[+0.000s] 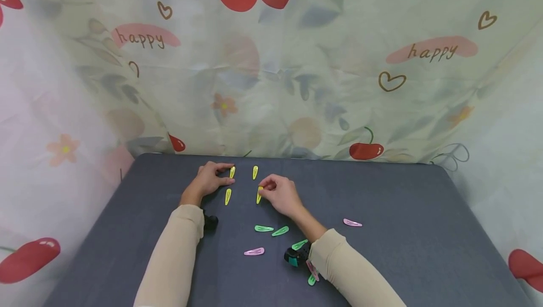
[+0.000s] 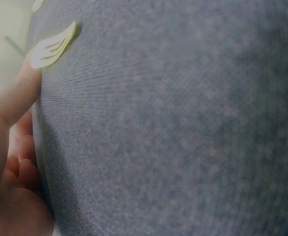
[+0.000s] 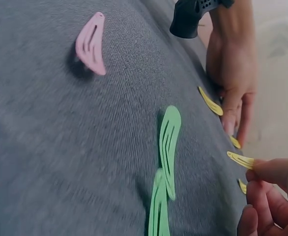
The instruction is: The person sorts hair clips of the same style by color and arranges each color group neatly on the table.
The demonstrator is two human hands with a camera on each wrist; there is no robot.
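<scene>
My right hand [image 1: 281, 195] pinches a yellow snap hair clip [image 1: 259, 195] between thumb and fingertips; in the right wrist view this clip [image 3: 240, 160] juts out from the fingers. My left hand [image 1: 209, 179] rests at the far left of the dark table, thumb and forefinger extended on either side of another yellow hair clip [image 1: 232, 172]. Just below that thumb lies a third yellow clip [image 1: 228, 196]. One more yellow clip [image 1: 255, 172] lies between the hands, near the back edge. The left wrist view shows the left thumb [image 2: 23, 88] beside a yellow clip [image 2: 54, 46].
Green hair clips [image 1: 264, 228] and a pink clip [image 1: 254, 252] lie nearer the front. More green and pink clips lie partly under the right wrist and its black camera [image 1: 292, 256]. Another pink clip [image 1: 352, 222] lies farther right. A patterned curtain [image 1: 271, 85] hangs behind the table.
</scene>
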